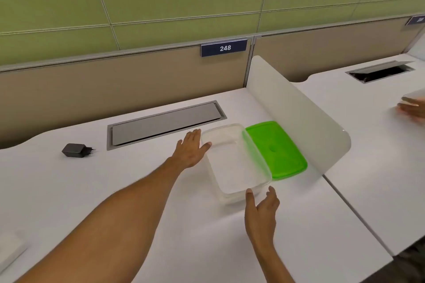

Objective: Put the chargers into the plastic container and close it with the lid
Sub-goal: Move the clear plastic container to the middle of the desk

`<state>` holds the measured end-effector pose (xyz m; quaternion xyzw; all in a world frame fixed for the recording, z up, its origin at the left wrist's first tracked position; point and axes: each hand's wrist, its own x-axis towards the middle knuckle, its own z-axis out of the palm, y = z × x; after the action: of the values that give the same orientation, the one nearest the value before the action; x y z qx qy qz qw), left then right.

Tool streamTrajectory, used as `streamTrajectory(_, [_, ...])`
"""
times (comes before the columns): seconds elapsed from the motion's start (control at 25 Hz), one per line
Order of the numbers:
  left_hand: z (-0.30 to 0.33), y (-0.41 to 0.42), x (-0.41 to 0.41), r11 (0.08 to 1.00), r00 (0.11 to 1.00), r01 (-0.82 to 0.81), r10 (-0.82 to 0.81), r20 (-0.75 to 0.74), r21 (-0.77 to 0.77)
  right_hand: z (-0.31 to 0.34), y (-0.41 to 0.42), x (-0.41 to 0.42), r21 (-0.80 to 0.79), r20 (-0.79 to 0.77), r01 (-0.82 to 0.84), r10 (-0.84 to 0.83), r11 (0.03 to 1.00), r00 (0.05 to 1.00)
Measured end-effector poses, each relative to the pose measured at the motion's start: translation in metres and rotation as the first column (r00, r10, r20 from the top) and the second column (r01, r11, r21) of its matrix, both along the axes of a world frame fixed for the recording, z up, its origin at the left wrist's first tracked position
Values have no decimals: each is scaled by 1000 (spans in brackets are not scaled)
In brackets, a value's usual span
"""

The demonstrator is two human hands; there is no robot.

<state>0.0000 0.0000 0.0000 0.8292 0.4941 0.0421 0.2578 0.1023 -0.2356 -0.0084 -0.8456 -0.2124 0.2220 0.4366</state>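
Clear plastic container (234,163) empty, lid (278,149) off; left hand (192,149) & right hand (262,209) fingers spread at its ends; next: fetch black charger (76,150).

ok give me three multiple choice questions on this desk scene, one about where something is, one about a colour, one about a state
1. Where does the black charger lie?
A. inside the container
B. on the desk, left of the grey hatch
C. on the lid

2. What colour is the lid?
A. green
B. blue
C. red

3. What state is the clear container in?
A. closed with the lid
B. open, holding a charger
C. open, with no charger in it

Answers:
1. B: the charger sits on the white desk, left of the hatch and well apart from the container.
2. A: the lid beside the container's right side is bright green.
3. C: the lid lies off on the desk and only the container's pale bottom shows, while the left hand and right hand are open at its ends.
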Motion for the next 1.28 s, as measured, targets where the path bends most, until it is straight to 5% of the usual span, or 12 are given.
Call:
streamTrajectory(0.2, [-3,14,15,922,963,-142,214,167,-361,-7,23,-1,62,-459,122,-80,991,885])
streamTrajectory(0.36, [1,24,24,822,901,-152,344,265,-549,-6,37,-2,129,-619,234,-106,964,778])
streamTrajectory(0.68, [6,19,8,746,731,-205,547,408,-634,1,55,4,132,-595,248,-123,960,794])
streamTrajectory(0.96, [7,6,-51,645,405,-356,758,511,-676,18,94,-4,170,-460,43,41,985,887])
streamTrajectory(1.28, [-3,-25,-126,528,217,-548,839,500,-649,30,153,-23,173,-390,-216,269,961,881])
